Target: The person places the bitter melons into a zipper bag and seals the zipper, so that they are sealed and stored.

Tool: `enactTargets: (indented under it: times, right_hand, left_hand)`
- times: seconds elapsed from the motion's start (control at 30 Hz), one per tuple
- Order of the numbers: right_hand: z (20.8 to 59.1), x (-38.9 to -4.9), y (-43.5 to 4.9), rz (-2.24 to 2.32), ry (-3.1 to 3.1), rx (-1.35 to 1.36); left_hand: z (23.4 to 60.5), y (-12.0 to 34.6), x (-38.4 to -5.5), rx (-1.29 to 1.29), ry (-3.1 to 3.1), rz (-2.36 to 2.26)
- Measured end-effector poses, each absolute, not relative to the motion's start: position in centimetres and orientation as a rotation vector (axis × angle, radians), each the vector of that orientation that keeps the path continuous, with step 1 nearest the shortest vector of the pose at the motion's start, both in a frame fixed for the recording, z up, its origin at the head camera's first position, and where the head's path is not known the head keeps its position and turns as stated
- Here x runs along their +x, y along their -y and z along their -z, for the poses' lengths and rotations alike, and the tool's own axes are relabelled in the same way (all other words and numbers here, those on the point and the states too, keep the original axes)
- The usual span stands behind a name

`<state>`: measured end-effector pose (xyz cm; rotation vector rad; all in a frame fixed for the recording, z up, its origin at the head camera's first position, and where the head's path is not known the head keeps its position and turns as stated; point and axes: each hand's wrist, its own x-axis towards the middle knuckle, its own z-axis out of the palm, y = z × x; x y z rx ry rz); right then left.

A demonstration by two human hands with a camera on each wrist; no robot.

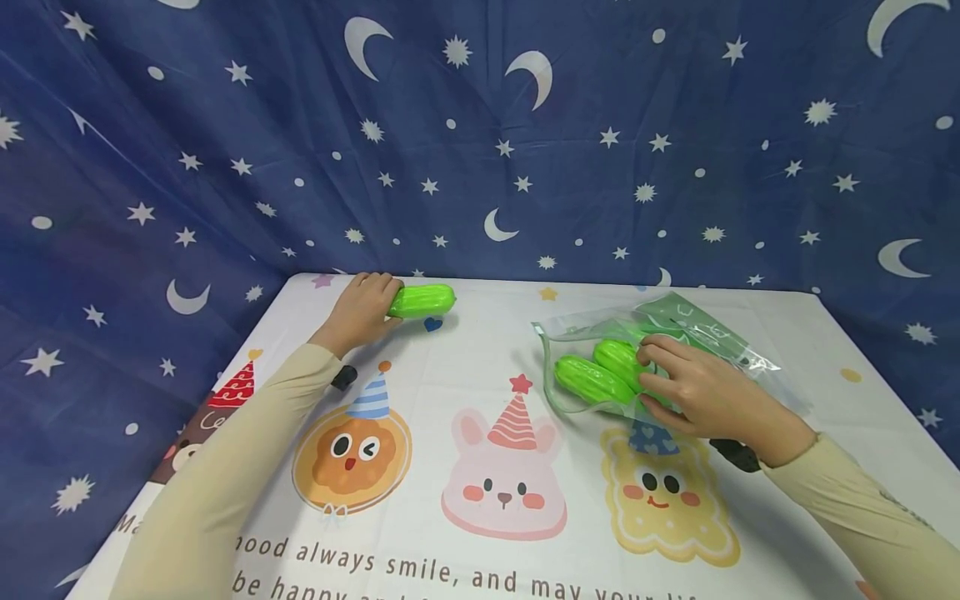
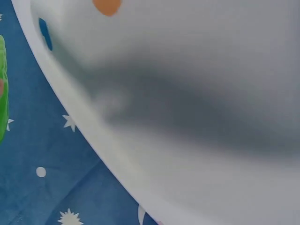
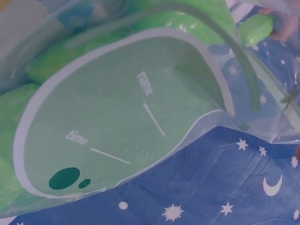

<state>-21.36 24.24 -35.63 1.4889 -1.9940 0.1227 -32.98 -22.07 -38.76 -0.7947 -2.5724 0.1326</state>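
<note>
At the table's back left, my left hand [image 1: 365, 307] grips one end of a bright green ribbed toy cucumber [image 1: 426, 300], held over the cloth. A sliver of that cucumber [image 2: 3, 89] shows at the edge of the left wrist view. On the right lies a clear zip bag [image 1: 558, 404] with a green printed panel, its mouth toward the left. Several green cucumbers [image 1: 592, 380] are inside it. My right hand [image 1: 697, 387] holds the bag with bent fingers beside the cucumbers. The bag's panel [image 3: 117, 112], printed "name" and "time", fills much of the right wrist view.
A white tablecloth [image 1: 420, 467] with cartoon faces and lettering covers the table. Behind it and to the left hangs a blue curtain [image 1: 480, 150] with moons and stars, meeting the table's back edge.
</note>
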Motion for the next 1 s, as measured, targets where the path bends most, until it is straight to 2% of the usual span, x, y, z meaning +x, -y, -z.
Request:
enactTargets:
  times: [0.33,1.0]
  right_hand:
    - [35.6,-21.3,-24.2,-0.114,1.997,1.486]
    - [35.5,-21.3,-24.1,-0.101,2.009,1.479]
  left_hand:
    - [38.3,21.5,-30.8,-0.835,2.438,-0.080]
    - [36.8,15.7,-27.0,-0.967,2.315,-0.064]
